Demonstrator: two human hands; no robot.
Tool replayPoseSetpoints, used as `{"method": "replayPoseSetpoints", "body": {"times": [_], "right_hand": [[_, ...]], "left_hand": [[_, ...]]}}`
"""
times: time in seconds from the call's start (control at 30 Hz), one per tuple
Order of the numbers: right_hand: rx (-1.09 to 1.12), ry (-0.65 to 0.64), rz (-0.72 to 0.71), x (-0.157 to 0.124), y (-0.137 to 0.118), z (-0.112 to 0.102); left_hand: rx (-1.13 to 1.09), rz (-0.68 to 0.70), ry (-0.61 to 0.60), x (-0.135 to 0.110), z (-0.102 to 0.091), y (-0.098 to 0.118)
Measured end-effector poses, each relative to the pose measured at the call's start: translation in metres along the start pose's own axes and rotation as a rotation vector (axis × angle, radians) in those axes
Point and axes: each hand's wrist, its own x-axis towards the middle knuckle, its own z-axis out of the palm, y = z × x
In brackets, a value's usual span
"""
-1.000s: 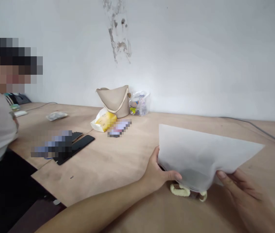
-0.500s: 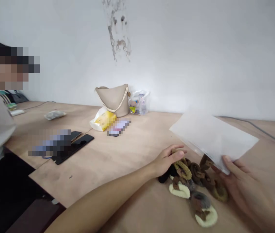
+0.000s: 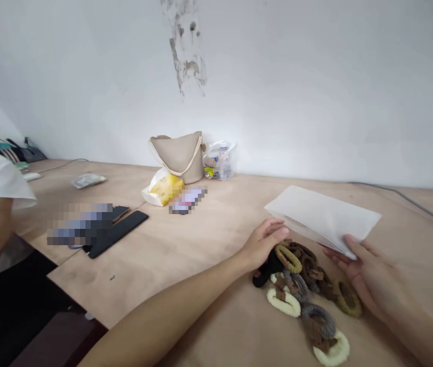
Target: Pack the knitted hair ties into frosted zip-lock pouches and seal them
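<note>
Your right hand pinches the near edge of the thin, floppy white pouch just above the hair ties, soft, light loops likely easy to pinch anywhere, which your loosely open left hand touches.

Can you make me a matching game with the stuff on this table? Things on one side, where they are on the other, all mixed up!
Things:
1. white bag
2. hair ties
3. beige handbag
4. black phone

Places:
A. standing by the wall
B. heaped beside the left hand
C. lying flat on the table, off to the left
D. held in the right hand

Pairs: 1-D, 2-B, 3-A, 4-C.
</note>
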Motion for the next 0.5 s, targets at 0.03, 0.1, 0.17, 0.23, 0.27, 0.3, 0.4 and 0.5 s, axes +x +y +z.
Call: {"method": "replayPoseSetpoints", "body": {"times": [0.03, 0.1, 0.17, 0.23, 0.27, 0.3, 0.4, 0.5], "right_hand": [[0.000, -0.007, 0.008, 0.000, 0.000, 0.000], [-0.004, -0.018, 0.025, 0.001, -0.001, -0.001], [-0.008, -0.028, 0.043, 0.001, 0.000, -0.002], [-0.006, -0.034, 0.055, 0.002, 0.000, -0.004], [-0.003, -0.036, 0.058, 0.002, 0.001, -0.005], [0.001, -0.036, 0.059, 0.003, 0.002, -0.006], [0.013, -0.032, 0.059, 0.004, 0.003, -0.008], [0.017, -0.027, 0.068, 0.004, 0.003, -0.009]], "left_hand": [[0.030, 0.003, -0.025, -0.002, 0.000, 0.001], [0.130, 0.011, -0.074, -0.006, -0.001, 0.003], [0.240, 0.016, -0.108, -0.009, -0.001, 0.005], [0.288, 0.014, -0.109, -0.011, -0.003, 0.006], [0.279, 0.014, -0.097, -0.012, -0.003, 0.006], [0.255, 0.015, -0.081, -0.012, -0.004, 0.006], [0.154, 0.018, -0.039, -0.014, -0.005, 0.004], [0.106, 0.024, 0.004, -0.015, -0.007, 0.002]]}}
